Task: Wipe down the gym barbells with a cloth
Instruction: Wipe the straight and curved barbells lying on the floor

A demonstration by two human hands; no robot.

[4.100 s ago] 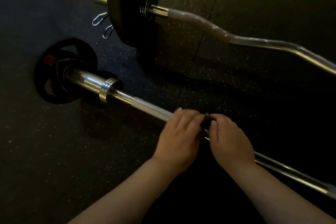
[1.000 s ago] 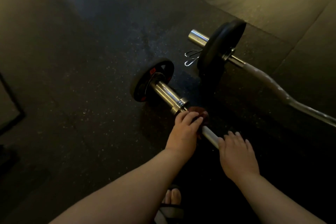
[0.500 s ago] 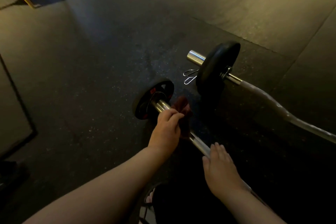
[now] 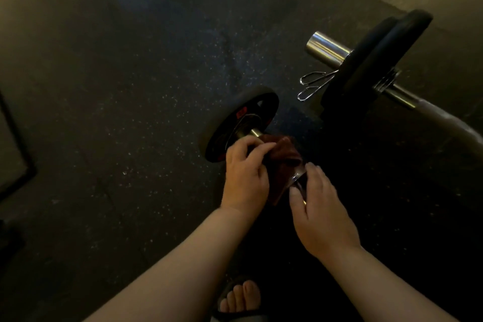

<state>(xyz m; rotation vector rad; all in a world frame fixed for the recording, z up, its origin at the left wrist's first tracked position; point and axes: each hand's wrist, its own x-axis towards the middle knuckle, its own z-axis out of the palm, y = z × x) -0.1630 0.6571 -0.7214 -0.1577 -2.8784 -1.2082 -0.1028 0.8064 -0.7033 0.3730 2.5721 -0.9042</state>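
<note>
My right hand (image 4: pixel 318 212) has slid up the chrome straight barbell (image 4: pixel 254 133), curled round it; my left hand (image 4: pixel 245 172) pinches the dark-red cloth (image 4: pixel 285 157).

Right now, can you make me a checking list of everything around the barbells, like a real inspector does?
Surface: dark speckled rubber floor.
Job's things: dark red cloth draped over the near barbell, beside its small plate; curl bar with a big plate lies at the right.
Clutter: wire spring clip beside the big plate.
Grippers: left hand grips the cloth; right hand holds the near barbell next to the cloth.
Cables: nothing seen.
Surroundings: sandalled foot at the bottom; dark frame at the left edge.
</note>
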